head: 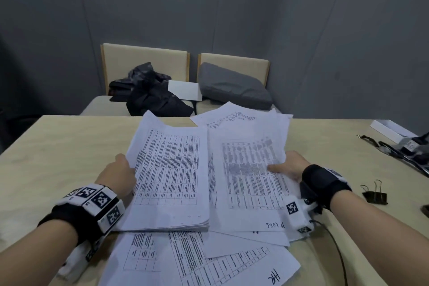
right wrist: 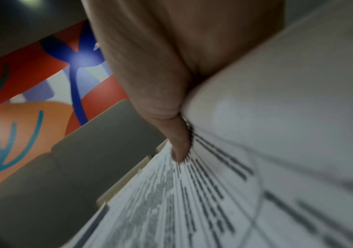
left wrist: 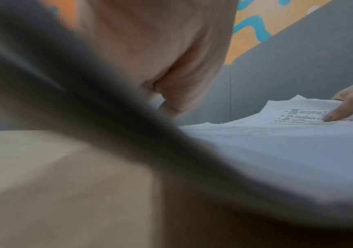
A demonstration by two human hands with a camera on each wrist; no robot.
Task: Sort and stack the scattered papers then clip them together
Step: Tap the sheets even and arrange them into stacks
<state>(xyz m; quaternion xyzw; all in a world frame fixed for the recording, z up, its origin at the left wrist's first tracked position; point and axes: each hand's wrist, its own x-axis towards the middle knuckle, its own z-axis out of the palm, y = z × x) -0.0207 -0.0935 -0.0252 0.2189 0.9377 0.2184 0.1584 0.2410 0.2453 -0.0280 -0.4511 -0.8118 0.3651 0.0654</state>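
A thick stack of printed papers (head: 169, 181) lies on the table with its left edge raised, and my left hand (head: 123, 169) grips that edge, fingers hidden beneath. In the left wrist view my palm (left wrist: 171, 58) sits against the stack (left wrist: 277, 151). My right hand (head: 287, 167) pinches the right edge of a printed sheet (head: 250, 169), thumb on top; the right wrist view shows the thumb (right wrist: 177, 147) pressing the sheet (right wrist: 256, 151). More loose sheets (head: 209, 260) lie fanned beneath, nearer me. A black binder clip (head: 375, 195) rests right of my right wrist.
The beige table (head: 58, 146) shows bare wood at the left. At the right edge are a white box (head: 390, 130) and black straps (head: 394, 151). Behind the table, two chairs hold a black jacket (head: 151, 93) and a grey cushion (head: 232, 86).
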